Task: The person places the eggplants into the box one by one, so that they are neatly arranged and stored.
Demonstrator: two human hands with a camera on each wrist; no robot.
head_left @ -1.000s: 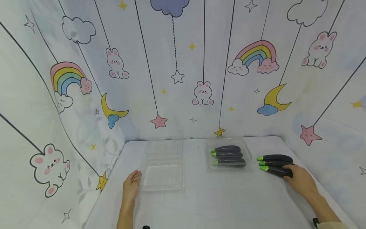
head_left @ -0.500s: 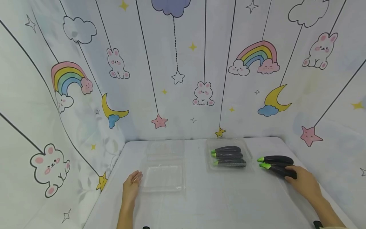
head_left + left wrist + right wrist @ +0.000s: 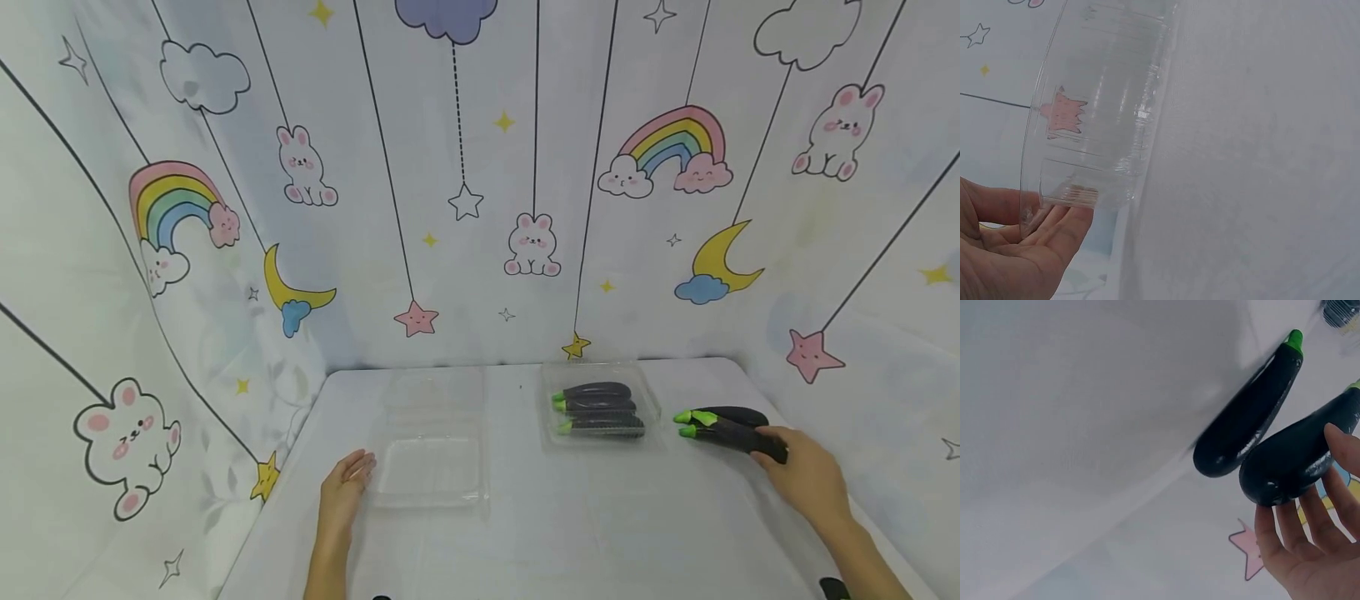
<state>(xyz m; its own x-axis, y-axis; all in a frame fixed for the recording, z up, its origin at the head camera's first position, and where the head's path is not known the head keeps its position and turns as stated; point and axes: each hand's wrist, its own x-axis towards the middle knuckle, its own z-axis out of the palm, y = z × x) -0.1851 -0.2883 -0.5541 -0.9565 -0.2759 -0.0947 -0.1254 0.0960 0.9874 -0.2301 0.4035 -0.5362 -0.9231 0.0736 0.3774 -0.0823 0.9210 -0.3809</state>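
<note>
In the head view my right hand (image 3: pixel 806 479) holds a glossy dark eggplant (image 3: pixel 1300 453) by its blunt end, thumb on one side and fingers beneath. Beside it a second eggplant (image 3: pixel 1250 409) lies on the table in the right wrist view. The head view shows several green stems bunched here, partly overlapping. My left hand (image 3: pixel 345 492) is at the left edge of an unfilled clear plastic box (image 3: pixel 431 502), its lid folded back. With fingers nearly straight, it touches the box's rim and side wall (image 3: pixel 1088 165) in the left wrist view.
Another clear box (image 3: pixel 652 433) at the back holds several eggplants (image 3: pixel 600 408) side by side. The white-covered table (image 3: pixel 555 533) meets a patterned curtain (image 3: pixel 480 275) behind and at both sides.
My right hand has shifted slightly right, drawing one eggplant rightward across its neighbours, so the stems now overlap. The left hand stays by the box, which has barely moved.
</note>
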